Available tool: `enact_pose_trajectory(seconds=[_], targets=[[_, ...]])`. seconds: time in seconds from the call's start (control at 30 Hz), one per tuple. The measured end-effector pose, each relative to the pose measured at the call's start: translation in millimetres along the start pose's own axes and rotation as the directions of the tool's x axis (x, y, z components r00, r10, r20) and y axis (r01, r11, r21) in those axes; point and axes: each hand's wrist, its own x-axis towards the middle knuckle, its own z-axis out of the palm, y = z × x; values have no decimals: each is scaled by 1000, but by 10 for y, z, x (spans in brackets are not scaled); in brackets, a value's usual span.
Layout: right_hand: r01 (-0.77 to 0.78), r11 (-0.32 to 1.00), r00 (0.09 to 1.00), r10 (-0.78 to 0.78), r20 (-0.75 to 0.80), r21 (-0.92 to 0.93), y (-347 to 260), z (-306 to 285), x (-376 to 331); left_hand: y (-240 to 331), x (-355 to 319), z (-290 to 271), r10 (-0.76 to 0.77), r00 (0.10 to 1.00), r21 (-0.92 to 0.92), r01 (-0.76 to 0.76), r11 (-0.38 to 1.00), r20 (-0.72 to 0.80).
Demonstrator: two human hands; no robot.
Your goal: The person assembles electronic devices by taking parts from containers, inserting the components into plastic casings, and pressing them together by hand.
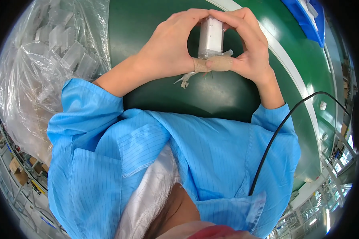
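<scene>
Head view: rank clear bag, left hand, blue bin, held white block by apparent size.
1. Clear bag
2. Left hand
3. Blue bin, white block: too alike to rank; frame cuts bin off.

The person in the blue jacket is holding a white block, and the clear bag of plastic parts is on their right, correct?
Not quite: the clear bag of plastic parts is on their left, as the head view shows. The blue jacket and the held white block are correct.
</scene>
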Motion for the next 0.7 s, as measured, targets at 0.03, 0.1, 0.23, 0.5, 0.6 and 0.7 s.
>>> enact_pose_trajectory(seconds=[0.03,0.1,0.23,0.5,0.6,0.7], targets=[[-9,998,1000,9,-1,58,29,1,14,-10,13,-11,-1,1000,3,1,1000,-9],[-7,997,1000,7,1,76,27,2,76,-20,39,-33,-15,999,13,15,1000,35],[-177,984,983,176,-56,-12,-215,81,140,-59,45,-9,0,1000,75,0,997,-3],[-242,970,966,243,-86,30,-108,180,9,7,48,14,99,995,133,-94,987,-30],[-257,963,958,265,-112,80,-92,209,25,2,57,28,1,1000,119,0,993,-6],[-260,949,962,270,-35,178,-67,100,84,-47,96,-18,30,999,104,-32,994,16]])
